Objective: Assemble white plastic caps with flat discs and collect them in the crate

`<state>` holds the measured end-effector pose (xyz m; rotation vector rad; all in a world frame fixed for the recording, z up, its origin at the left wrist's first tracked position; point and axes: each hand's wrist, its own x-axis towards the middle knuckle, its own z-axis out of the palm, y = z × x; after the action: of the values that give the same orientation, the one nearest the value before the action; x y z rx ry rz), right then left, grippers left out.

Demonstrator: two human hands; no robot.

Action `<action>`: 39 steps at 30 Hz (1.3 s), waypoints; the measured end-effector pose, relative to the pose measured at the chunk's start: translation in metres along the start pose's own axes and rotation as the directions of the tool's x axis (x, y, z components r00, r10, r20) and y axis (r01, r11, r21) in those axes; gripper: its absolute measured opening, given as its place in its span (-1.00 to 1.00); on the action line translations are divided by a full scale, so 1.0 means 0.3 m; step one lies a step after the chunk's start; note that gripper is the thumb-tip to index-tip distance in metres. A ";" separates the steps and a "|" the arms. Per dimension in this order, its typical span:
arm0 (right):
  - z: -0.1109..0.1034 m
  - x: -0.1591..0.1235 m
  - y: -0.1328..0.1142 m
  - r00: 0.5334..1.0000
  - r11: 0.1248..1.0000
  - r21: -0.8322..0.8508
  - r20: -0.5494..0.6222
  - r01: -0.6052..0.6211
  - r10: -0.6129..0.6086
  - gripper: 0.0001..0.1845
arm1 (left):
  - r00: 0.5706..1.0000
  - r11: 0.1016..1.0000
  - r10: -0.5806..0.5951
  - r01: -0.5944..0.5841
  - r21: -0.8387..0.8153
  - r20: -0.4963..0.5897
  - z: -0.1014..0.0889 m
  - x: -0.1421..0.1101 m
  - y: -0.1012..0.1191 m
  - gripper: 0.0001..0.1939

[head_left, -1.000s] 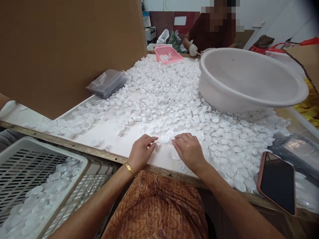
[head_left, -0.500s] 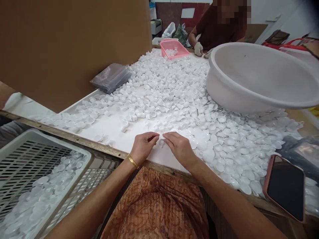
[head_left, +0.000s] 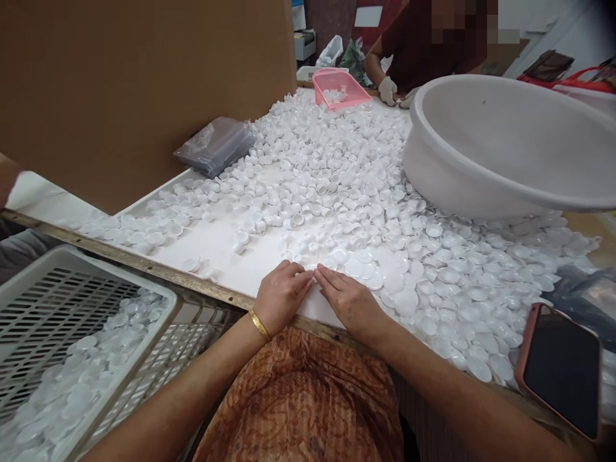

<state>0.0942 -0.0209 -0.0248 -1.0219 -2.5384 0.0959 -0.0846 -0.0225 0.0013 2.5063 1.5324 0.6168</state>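
Note:
Near the front edge of the white table, my left hand (head_left: 283, 292) and my right hand (head_left: 350, 301) meet at the fingertips. Both are closed, fingers pressed together around a small white plastic piece that they almost wholly hide. A gold bangle circles my left wrist. Just beyond my fingers lie small white plastic discs like toy saucers (head_left: 364, 255), with flat ones spread to the right. A wide heap of glossy white plastic pieces (head_left: 332, 167), many like tiny cups, covers much of the tabletop behind them.
A large white basin (head_left: 433, 173) stands at right, a phone (head_left: 561, 369) at the front right edge. Left are a crate (head_left: 158, 301) holding white pieces, a big cardboard sheet (head_left: 144, 96) and plastic-wrapped packs (head_left: 216, 144). A pink scoop (head_left: 353, 96) lies near a gloved co-worker (head_left: 387, 90).
My fingertips have drawn closer together and slightly nearer me. The small white piece that showed between them is now mostly covered. The view has shifted a little.

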 end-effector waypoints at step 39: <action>-0.078 -0.018 -0.059 0.965 0.969 0.074 -0.096 -0.237 0.244 -0.69 | 0.976 0.965 -0.214 0.205 -0.162 -0.042 -0.061 0.101 -0.072 -0.79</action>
<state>0.0952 -0.0394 -0.0014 -1.2726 -2.2942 0.1833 -0.0979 0.0125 0.0189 2.1942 1.6706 0.7514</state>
